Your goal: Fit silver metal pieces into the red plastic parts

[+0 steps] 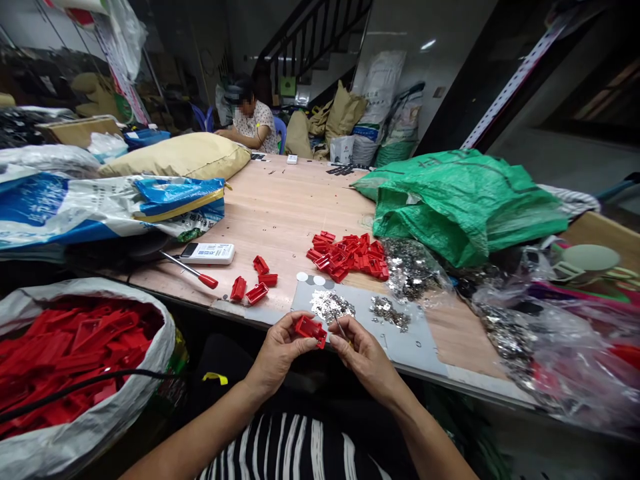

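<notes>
My left hand (280,350) grips a red plastic housing (310,330) just over the table's front edge, fingers pinched on its sides. Close beside it, my right hand (363,357) is closed on a thin metal tool (341,327), its tip near the housing; most of the tool is hidden by fingers. Behind my hands, a pile of shiny small metal pieces (333,305) and a smaller pile of metal clips (390,313) lie on a grey mat (423,340). Several loose red housings (257,293) sit left of the mat. A heap of red housings (350,257) lies farther back.
On my left stands a white sack (165,320) full of red parts. A red-handled tool (195,272) and a white device (207,253) lie near the edge. Plastic bags of metal parts (415,267) and a green sack (465,200) lie right. A person (255,127) sits across the table.
</notes>
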The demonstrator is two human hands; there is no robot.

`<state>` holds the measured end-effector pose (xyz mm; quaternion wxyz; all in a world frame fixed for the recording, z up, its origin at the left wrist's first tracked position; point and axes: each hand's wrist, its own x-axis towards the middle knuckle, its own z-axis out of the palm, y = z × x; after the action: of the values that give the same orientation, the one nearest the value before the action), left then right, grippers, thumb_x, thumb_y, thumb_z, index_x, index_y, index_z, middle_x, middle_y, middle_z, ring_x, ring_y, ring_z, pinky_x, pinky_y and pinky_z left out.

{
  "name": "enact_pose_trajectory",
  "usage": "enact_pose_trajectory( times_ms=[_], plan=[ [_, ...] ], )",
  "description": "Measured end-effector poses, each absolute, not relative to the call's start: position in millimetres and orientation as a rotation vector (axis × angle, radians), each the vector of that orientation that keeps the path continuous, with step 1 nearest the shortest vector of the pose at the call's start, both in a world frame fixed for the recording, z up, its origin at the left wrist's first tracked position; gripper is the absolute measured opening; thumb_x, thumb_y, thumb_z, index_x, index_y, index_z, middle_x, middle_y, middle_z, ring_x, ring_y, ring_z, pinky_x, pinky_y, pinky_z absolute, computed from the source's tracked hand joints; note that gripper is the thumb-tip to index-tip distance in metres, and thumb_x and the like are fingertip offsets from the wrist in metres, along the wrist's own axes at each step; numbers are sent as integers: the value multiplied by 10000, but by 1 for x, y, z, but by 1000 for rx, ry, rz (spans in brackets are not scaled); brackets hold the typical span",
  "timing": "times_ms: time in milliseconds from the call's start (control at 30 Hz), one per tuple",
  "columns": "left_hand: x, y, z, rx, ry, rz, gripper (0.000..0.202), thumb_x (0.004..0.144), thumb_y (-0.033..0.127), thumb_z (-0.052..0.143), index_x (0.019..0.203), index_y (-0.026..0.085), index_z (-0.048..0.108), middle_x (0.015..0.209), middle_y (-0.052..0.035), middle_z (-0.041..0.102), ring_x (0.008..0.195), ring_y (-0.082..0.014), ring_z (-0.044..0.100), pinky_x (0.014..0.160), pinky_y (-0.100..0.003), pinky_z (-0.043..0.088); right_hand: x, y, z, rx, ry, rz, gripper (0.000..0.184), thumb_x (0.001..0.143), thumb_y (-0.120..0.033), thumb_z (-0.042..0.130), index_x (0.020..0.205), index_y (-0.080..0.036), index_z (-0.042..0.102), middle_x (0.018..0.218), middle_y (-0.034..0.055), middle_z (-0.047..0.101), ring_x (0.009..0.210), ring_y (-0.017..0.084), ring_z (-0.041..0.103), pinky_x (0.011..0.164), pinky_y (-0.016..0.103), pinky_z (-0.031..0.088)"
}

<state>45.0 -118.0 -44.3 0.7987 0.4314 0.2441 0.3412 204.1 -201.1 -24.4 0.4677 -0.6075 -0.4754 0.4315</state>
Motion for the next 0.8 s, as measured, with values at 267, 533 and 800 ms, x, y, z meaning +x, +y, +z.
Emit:
enact_pose_trajectory(
  times_ms=[267, 533, 800],
  plan=[
    [44, -120, -44, 933, 485, 702, 390, 685, 168, 766, 1048, 191, 624, 910, -16, 695, 810, -120, 632, 778, -225, 481, 200, -194, -24, -1466, -1131, 1079, 271, 837, -454, 595, 842, -209, 479, 705, -52, 433, 572, 87, 359, 524, 220, 304],
    [44, -118, -44, 1200, 476, 727, 335, 723, 222, 738, 1036, 183, 626, 950, -46, 699, 872, -174, 648, 820, -280, 493, 196, -185, -28, -1395, -1077, 1144, 362, 748, -483, 667, 768, -215, 424, 704, -56, 441, 604, 99, 393, 550, 221, 330],
    [41, -97, -54, 1658, 718, 789, 261, 749, 236, 689, 1004, 207, 640, 927, -29, 696, 851, -183, 635, 814, -297, 487, 205, -186, -32, -1734, -1456, 677, 254, 927, -324, 405, 1086, -231, 579, 1024, 62, 591, 973, 205, 547, 866, 345, 426]
  ],
)
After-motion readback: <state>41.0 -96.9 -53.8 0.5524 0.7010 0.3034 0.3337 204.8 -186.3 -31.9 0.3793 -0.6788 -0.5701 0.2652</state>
